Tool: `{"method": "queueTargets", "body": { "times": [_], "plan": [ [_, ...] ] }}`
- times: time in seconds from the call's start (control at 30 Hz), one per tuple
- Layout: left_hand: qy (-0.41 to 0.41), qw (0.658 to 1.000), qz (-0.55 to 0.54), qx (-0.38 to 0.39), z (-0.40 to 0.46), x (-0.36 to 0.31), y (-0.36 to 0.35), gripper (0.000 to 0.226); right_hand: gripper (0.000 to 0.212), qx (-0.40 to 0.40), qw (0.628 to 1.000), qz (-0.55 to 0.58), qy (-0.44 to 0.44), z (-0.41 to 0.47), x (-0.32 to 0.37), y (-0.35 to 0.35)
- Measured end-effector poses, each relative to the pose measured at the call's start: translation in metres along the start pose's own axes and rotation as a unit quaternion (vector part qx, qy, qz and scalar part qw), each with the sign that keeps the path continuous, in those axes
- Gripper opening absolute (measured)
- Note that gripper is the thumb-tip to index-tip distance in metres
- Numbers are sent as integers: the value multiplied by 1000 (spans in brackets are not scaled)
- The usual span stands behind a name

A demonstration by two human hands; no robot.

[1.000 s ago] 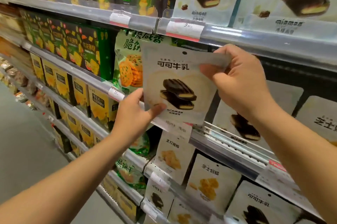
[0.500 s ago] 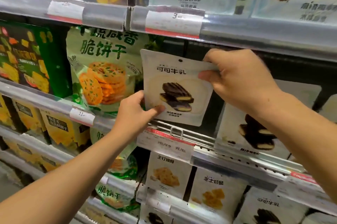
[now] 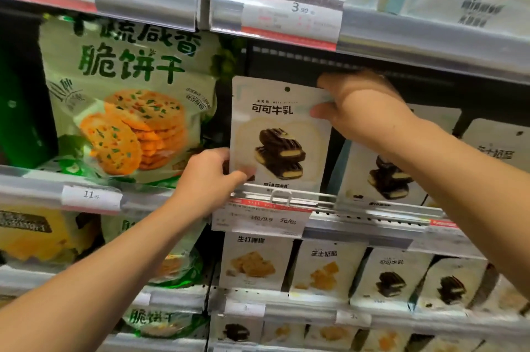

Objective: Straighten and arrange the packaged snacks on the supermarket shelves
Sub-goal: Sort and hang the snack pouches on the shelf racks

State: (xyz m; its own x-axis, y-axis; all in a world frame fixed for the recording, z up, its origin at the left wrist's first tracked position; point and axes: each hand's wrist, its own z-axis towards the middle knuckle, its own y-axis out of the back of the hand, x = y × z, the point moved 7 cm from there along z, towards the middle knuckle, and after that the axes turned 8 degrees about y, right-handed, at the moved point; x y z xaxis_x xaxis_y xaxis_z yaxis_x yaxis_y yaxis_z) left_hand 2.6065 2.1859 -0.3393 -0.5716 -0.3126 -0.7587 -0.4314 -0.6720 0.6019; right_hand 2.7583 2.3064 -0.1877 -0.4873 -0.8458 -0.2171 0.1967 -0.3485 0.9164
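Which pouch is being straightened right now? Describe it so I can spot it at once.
Find the big green cracker bag on the middle shelf; the white cocoa-milk pouch stands just right of it, behind the wire rail. Unlike the pouches around it, it is held in a grip by both hands: left hand at its lower corner, right hand at its top edge.

both bare arms reach up and forward from the near edge, forearms angling toward each other. the left hand sits lower, thumb and curled fingers pinching the bottom left corner of a white snack pouch. the right hand, higher and farther right, grips the pouch's top right corner, thumb in front, slightly blurred.
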Motion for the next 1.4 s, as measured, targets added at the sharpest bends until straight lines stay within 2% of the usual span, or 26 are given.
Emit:
{"method": "queueTargets", "body": {
  "times": [0.17, 0.43, 0.5, 0.6, 0.7, 0.77, 0.83, 0.97, 1.13, 1.2, 1.27, 1.3, 1.33, 1.37, 1.4],
  "plan": [
    [-16, 999, 4, 27, -2, 1, -1, 19, 38, 29, 999, -13, -40, 0, -1, -8],
    [2, 999, -17, 51, -4, -1, 0, 27, 42, -28, 999, -20, -24, -9, -2, -17],
    [7, 999, -10, 50, -6, -2, 0, 30, 49, -61, 998, -23, -5, -13, -1, -17],
    [-15, 999, 28, 7, -10, -8, 8, 41, 59, -169, 984, 33, 35, -35, 10, -9],
    [-85, 992, 30, -88, -29, -15, 26, 42, 40, -244, 959, 69, 128, -72, 32, -15],
    [-145, 982, 65, -103, -49, -16, 26, 42, 33, -229, 953, 106, 168, -94, 43, -37],
    [-171, 975, 115, -77, -62, -10, 16, 50, 33, -195, 958, 143, 156, -108, 47, -66],
    [-168, 967, 181, -58, -67, 4, 3, 58, 50, -117, 977, 149, 98, -120, 52, -117],
    [-192, 953, 210, -103, -71, 8, -4, 55, 59, -144, 978, 131, 72, -119, 55, -131],
    [-209, 943, 214, -147, -77, 11, -4, 60, 63, -156, 978, 118, 71, -120, 57, -134],
    [-263, 924, 193, -198, -101, 16, -11, 57, 67, -160, 979, 97, 74, -121, 57, -139],
    [-296, 920, 169, -193, -116, 23, -23, 53, 69, -164, 979, 92, 74, -122, 58, -140],
    [-311, 927, 143, -153, -130, 34, -40, 47, 70, -170, 979, 89, 71, -122, 58, -141],
    [-287, 948, 113, -83, -139, 49, -61, 41, 71, -175, 978, 89, 68, -122, 58, -142],
    [-219, 973, 76, -11, -143, 66, -79, 39, 71, -180, 977, 90, 66, -122, 58, -142]
  ]
}}
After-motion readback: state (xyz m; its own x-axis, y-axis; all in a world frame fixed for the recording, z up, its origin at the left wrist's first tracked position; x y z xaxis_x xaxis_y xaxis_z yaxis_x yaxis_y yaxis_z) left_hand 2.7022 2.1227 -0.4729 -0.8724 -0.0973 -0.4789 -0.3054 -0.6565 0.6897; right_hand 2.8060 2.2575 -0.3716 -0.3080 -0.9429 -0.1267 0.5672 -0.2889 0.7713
